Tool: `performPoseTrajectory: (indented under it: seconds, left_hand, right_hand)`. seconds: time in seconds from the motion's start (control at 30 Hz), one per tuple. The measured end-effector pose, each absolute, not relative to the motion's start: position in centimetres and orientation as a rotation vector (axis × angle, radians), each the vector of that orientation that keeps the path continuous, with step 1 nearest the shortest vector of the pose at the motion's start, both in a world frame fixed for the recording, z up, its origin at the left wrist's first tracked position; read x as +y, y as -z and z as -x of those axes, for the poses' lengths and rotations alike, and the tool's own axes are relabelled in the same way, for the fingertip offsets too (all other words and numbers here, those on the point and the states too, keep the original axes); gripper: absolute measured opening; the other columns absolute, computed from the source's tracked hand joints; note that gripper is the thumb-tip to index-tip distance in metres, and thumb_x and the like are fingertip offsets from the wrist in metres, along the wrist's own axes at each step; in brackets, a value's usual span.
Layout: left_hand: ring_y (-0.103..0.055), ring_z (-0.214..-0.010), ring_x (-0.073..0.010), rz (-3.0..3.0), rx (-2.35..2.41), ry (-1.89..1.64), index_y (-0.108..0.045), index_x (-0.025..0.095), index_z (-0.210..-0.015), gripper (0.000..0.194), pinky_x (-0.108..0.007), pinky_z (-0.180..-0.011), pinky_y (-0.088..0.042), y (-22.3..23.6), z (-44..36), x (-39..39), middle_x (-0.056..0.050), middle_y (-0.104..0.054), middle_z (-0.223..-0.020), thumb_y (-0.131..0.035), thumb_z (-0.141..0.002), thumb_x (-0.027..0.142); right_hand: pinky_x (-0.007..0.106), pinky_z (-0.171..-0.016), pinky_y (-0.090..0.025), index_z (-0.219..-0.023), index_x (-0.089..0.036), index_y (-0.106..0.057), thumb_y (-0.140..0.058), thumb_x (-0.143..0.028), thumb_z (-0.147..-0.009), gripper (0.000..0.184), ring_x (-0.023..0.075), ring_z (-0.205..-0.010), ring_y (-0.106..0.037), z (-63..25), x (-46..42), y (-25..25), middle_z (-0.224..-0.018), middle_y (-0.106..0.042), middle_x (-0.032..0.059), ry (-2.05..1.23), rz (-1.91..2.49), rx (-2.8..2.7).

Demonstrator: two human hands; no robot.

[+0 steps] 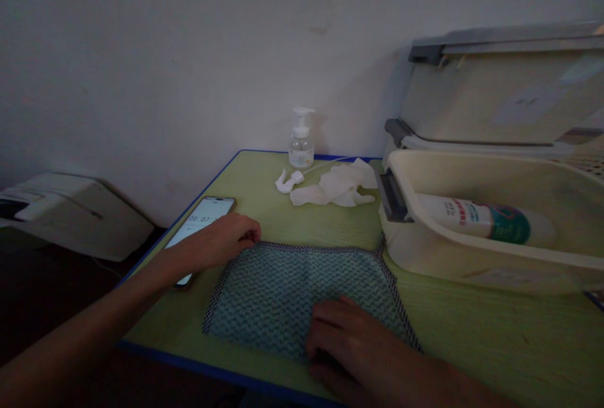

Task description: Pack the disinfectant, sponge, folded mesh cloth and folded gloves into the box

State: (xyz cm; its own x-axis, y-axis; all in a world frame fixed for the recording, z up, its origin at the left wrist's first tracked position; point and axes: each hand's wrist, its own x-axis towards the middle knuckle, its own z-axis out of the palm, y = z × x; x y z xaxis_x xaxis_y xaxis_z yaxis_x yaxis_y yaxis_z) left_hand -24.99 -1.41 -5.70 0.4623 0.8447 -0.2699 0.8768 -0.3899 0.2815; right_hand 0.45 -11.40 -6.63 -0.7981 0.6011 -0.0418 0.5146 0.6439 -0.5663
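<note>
A green-blue woven cleaning cloth [283, 294] with a black-and-white checked edging lies spread on the table. My left hand [236, 236] is closed at its far left corner, thumb and fingers pinched together on the edging. My right hand [346, 345] lies over the near right part, its fingers curled down onto the fabric by the front edge; the thumb side is in shadow. Close by my left wrist, partly under the forearm, is a lit phone [201, 222] showing a timer.
Behind the cloth are a clear pump bottle [301, 143], a loose white pump head [289, 181] with a tube, and a crumpled white sheet [337, 184]. A cream bin [438, 257] on the right holds a white-and-green bottle [491, 219]. More bins [491, 99] stand stacked behind it.
</note>
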Motion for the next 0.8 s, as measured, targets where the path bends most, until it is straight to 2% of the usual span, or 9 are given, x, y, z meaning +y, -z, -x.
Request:
performPoseTrajectory:
  seconds: [0.37,0.47,0.67,0.8]
  left_hand:
    - [-0.055,-0.077,-0.0179,-2.389,1.406,0.090,-0.052,0.017,-0.079,0.018,-0.028,-0.068,-0.040,6.1,25.1,-1.6,-0.004,-0.057,-0.080,-0.035,-0.083,0.015]
    - [-0.055,-0.077,-0.0182,-2.392,1.399,0.076,-0.051,0.017,-0.078,0.019,-0.029,-0.070,-0.040,6.1,24.8,-1.9,-0.005,-0.057,-0.080,-0.033,-0.083,0.014]
    - [-0.056,-0.075,-0.0182,-2.436,1.481,0.023,-0.050,0.018,-0.079,0.017,-0.030,-0.067,-0.043,6.2,24.5,-2.8,-0.005,-0.058,-0.082,-0.034,-0.083,0.013]
    - [-0.059,-0.088,-0.0232,-2.546,1.617,-0.051,-0.054,0.014,-0.093,0.025,-0.038,-0.075,-0.047,6.7,24.0,-3.7,-0.010,-0.058,-0.095,-0.033,-0.081,0.007]
  right_hand:
    - [0.023,-0.068,-0.044,-0.077,-0.016,-0.056,-0.052,-0.008,-0.086,0.013,0.0128,-0.077,-0.054,-0.8,-10.6,7.0,-0.081,-0.058,0.0012,-0.817,0.936,-2.555]
    - [0.024,-0.067,-0.046,-0.077,-0.015,-0.056,-0.053,-0.006,-0.084,0.012,0.0143,-0.077,-0.054,-0.9,-10.4,7.3,-0.081,-0.058,0.0027,-0.682,0.988,-2.504]
    - [0.034,-0.075,-0.052,-0.090,-0.014,-0.059,-0.052,-0.002,-0.080,0.017,0.0190,-0.084,-0.057,-1.4,-10.0,7.9,-0.092,-0.060,0.0070,-0.401,1.052,-2.419]
    - [0.039,-0.079,-0.054,-0.095,-0.012,-0.059,-0.049,-0.001,-0.080,0.021,0.0221,-0.090,-0.059,-1.6,-9.5,8.5,-0.097,-0.061,0.0104,-0.196,1.061,-2.401]
